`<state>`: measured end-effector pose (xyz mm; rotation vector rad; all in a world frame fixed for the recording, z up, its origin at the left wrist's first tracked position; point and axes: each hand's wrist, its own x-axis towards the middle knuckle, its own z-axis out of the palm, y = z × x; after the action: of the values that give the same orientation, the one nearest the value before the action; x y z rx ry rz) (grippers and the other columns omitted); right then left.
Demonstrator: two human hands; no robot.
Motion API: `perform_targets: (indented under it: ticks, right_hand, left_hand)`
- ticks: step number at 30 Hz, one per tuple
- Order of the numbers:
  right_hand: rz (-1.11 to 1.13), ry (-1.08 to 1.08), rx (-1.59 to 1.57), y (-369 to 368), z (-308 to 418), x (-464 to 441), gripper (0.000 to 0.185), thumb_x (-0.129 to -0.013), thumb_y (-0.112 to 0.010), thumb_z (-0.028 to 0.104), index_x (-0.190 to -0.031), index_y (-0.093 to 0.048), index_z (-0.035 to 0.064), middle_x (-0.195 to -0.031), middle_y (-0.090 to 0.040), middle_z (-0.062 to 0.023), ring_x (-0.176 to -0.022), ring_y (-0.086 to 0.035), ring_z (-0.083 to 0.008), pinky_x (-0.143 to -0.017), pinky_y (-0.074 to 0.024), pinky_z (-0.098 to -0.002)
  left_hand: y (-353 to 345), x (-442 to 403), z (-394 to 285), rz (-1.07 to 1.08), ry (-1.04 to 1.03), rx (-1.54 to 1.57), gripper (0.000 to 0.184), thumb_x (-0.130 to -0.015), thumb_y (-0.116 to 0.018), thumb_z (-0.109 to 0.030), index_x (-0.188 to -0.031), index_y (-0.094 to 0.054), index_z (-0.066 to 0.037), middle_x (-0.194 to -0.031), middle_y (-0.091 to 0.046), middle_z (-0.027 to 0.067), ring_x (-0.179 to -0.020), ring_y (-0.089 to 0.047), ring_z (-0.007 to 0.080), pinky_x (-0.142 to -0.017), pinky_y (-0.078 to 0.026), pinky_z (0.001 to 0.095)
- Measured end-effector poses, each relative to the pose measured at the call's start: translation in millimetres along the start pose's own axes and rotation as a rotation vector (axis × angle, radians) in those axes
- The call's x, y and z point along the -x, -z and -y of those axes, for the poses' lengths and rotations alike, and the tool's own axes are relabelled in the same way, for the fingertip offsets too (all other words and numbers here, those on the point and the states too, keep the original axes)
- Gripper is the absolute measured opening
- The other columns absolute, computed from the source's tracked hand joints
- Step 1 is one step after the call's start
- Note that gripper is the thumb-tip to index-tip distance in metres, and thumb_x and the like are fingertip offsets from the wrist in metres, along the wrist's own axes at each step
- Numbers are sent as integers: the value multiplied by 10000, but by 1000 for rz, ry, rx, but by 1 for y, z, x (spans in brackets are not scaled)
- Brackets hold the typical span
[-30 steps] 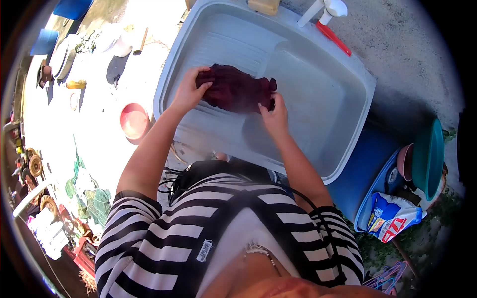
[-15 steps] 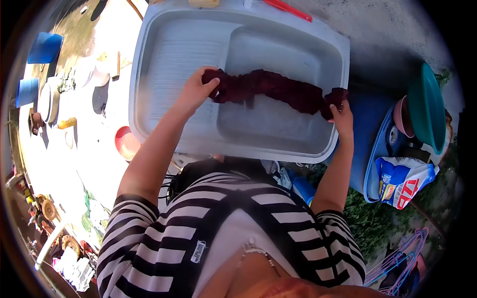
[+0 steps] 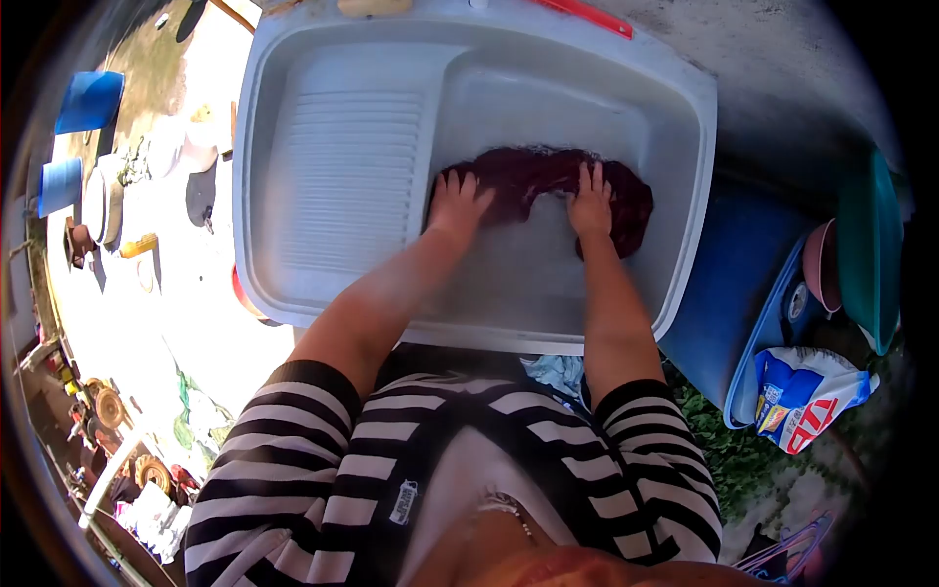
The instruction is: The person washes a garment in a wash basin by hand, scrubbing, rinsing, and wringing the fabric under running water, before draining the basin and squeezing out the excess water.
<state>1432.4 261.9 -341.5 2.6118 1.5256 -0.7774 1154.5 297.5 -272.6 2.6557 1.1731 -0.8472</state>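
A dark red cloth (image 3: 631,201) lies bunched in the water of the deep basin of a pale washing sink (image 3: 700,196). On the cloth's left end rests my left hand (image 3: 458,203), fingers spread and pointing away from me. Toward its right part, my right hand (image 3: 591,203) presses down with fingers stretched out. Both palms face down, so their undersides are hidden. The ribbed washboard (image 3: 352,176) of the sink is left of my left hand.
A red-handled tool (image 3: 592,15) lies on the sink's far rim. To the right stand a blue barrel (image 3: 734,284), a green basin (image 3: 869,254), a pink bowl (image 3: 824,264) and a detergent bag (image 3: 812,391). Blue containers (image 3: 90,102) stand on the sunlit ground at left.
Both hands have lowered the cloth from above the basin into the water and moved closer together. Their grip on its ends has loosened into spread fingers. The cloth now curves downward at the right.
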Motion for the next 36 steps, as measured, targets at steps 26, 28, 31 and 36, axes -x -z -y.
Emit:
perform_targets:
  ticks: [26, 28, 31, 36]
  right_hand:
    - [6, 341, 494, -15, 40, 82, 673, -918, -710, 232, -1538, -449, 245, -1583, -433, -141, -1464, -408, -287, -1161, -212, -729]
    - [274, 538, 432, 39, 38, 92, 680, -925, -677, 172, -1550, -422, 254, -1585, -443, -121, -1461, -420, -275, -1171, -218, -710]
    - [122, -121, 105, 18, -5, 54, 675, -904, -672, 134, -1527, -430, 230, -1393, -616, -152, -1267, -599, -307, -1162, -265, -667]
    - [149, 349, -599, 102, 91, 108, 527, -813, -654, -72, -1305, -538, 77, -1254, -660, -123, -1289, -574, -289, -1072, -420, -395]
  left_hand:
    - [53, 31, 27, 175, 332, 1969, 883, -984, -691, -363, -1643, -193, -50, -1498, -501, 155, -1347, -524, 290, -1114, -438, 469]
    - [30, 42, 18, 213, 314, 2008, 826, -991, -677, -367, -1623, -256, -43, -1468, -526, 151, -1322, -546, 283, -1103, -446, 459]
    - [7, 53, 27, 253, 260, 2032, 777, -1000, -662, -397, -1602, -314, -51, -1457, -537, 144, -1299, -570, 277, -1098, -447, 467]
    - [36, 69, 37, 437, 424, 2231, 772, -999, -625, -533, -1573, -370, -85, -1485, -527, 152, -1356, -525, 325, -1089, -437, 543]
